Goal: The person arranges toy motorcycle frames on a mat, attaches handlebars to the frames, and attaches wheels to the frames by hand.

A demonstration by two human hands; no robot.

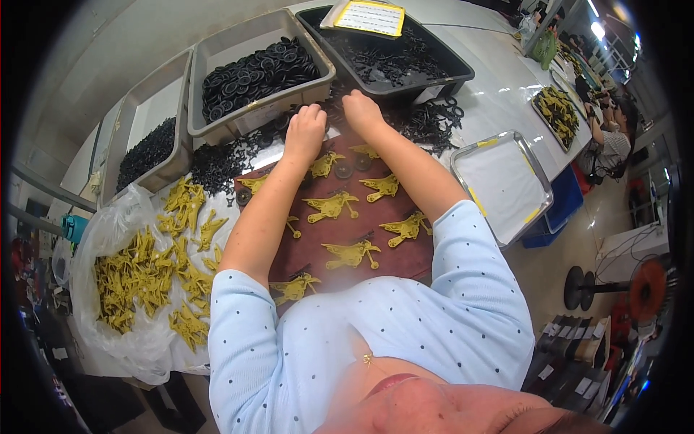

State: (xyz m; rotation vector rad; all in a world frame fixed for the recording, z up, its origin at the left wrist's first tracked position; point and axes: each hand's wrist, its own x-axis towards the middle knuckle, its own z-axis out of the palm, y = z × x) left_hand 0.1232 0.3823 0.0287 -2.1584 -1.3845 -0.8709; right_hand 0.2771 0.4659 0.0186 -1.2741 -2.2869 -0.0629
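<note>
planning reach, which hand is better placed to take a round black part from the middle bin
Probably the left hand: it lies nearer the middle bin and its round black parts. The right hand is farther right, near the black bin.

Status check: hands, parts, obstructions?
Left hand, right hand at loose black parts; grips unclear. Yellow parts spread on red mat. Forearms partly cover mat.

Two hands, one mat, at least nine yellow parts on it, some partly hidden by the arms; two grey bins, one black bin, one card, one white tray, one clear bag; bagged yellow parts and black rings beyond counting
</note>
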